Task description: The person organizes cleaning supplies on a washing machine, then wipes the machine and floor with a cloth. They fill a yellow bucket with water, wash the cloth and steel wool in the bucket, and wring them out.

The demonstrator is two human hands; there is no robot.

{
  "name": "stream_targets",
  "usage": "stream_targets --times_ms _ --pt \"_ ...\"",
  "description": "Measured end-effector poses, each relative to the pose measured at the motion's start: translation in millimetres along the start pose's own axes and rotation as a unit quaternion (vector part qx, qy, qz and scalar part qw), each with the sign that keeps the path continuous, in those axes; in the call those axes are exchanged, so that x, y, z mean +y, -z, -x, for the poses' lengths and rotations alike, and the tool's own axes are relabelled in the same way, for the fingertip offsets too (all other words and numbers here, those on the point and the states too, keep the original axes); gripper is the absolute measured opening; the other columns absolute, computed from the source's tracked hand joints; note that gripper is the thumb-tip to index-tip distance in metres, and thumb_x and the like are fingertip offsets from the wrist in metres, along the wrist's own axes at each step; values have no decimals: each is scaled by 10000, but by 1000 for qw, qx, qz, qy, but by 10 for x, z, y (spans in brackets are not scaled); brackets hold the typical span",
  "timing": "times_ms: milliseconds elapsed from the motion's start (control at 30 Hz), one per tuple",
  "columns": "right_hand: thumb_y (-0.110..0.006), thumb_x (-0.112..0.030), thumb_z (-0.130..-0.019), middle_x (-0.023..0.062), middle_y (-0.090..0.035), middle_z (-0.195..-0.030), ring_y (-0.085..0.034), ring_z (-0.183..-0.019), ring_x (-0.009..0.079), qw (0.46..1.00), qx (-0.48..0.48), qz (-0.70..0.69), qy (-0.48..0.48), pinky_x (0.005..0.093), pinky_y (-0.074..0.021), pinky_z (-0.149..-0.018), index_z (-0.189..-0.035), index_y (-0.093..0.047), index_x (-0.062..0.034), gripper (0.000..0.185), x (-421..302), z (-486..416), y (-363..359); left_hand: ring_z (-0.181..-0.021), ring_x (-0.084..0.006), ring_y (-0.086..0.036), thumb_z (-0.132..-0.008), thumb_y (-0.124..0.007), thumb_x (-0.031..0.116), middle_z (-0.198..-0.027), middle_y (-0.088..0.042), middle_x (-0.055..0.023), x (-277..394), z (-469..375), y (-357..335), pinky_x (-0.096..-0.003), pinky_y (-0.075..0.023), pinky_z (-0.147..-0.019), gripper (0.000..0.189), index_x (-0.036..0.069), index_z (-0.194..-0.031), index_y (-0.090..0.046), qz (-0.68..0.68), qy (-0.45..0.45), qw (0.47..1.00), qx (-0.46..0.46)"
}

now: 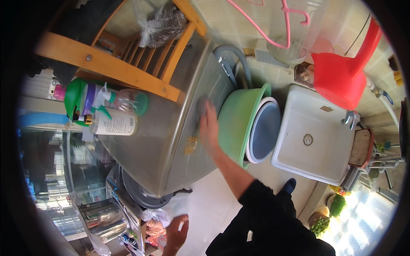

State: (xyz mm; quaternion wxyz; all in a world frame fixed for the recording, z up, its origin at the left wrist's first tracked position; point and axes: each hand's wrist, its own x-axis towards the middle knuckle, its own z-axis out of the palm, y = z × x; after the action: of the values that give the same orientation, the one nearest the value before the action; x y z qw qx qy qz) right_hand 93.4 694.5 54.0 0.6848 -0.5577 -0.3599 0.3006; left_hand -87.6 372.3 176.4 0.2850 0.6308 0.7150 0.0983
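My right hand (209, 128) reaches out to the side panel (205, 150) of a grey metal-look appliance. Under its fingers is a dark grey, cloth-like thing (201, 107), blurred and pressed against the panel. A brown tape-like patch (191, 145) sticks to the panel just left of the wrist. Beside the forearm stands a green plastic basin (233, 118) with a blue-grey basin (264, 132) against it. My left hand (177, 233) hangs low at the bottom left, fingers loosely bent and apart, with nothing seen in it.
On the appliance top (150, 140) stand a spray bottle (129, 100), a labelled bottle (113, 122) and a wooden rack (112, 67). A white sink (310, 160) is at right, with a red dipper (342, 76) above it. A dark pan (144, 188) lies below the appliance's left corner.
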Motion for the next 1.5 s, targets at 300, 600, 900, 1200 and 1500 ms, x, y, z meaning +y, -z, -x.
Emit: stream_targets --times_ms 300,600,900,1200,1500 --pt "-441 -106 -994 233 -619 -1247 -596 -1152 373 989 -6 -101 -110 389 -447 -992 -1359 -516 4 389 923 -1090 -23 -1378 -422 -369 -863 -643 41 -1468 -422 -202 904 -2202 551 -498 -316 -1127 498 10 -1345 -521 -226 -318 917 81" --pt "-428 -104 -993 267 -611 -1191 -601 -1084 385 987 33 -60 -149 397 -453 -974 -1314 -524 24 359 931 -110 -52 -1383 -424 -344 -896 -609 89 -1505 -394 -190 695 -2407 430 -523 -275 -1137 532 -2 -1402 -471 -192 -344 917 63" --pt "-438 -181 -1015 283 -572 -1274 -554 -1178 413 983 146 19 -112 424 -411 -1017 -1368 -467 16 406 1519 -150 -460 -1366 -412 -378 -914 -597 109 -1486 -425 -180 613 -2425 418 -507 -295 -1130 501 9 -1394 -493 -178 -331 924 76" --pt "-497 -155 -963 159 -662 -1110 -613 -1028 247 959 -77 -88 -259 327 -461 -924 -1316 -559 20 398 323 439 493 -1367 -398 -385 -938 -599 137 -1470 -442 -179 715 -2429 447 -500 -301 -1132 480 7 -1388 -494 -182 -380 903 83" --pt "-526 -338 -1008 37 -644 -960 -618 -845 143 886 46 -254 -385 282 -511 -779 -1159 -596 -27 353 1038 107 2327 -1358 -414 -394 -825 -708 81 -1450 -436 -220 1193 -1930 -952 -505 -381 -1086 487 -31 -1269 -543 34 -228 973 4"
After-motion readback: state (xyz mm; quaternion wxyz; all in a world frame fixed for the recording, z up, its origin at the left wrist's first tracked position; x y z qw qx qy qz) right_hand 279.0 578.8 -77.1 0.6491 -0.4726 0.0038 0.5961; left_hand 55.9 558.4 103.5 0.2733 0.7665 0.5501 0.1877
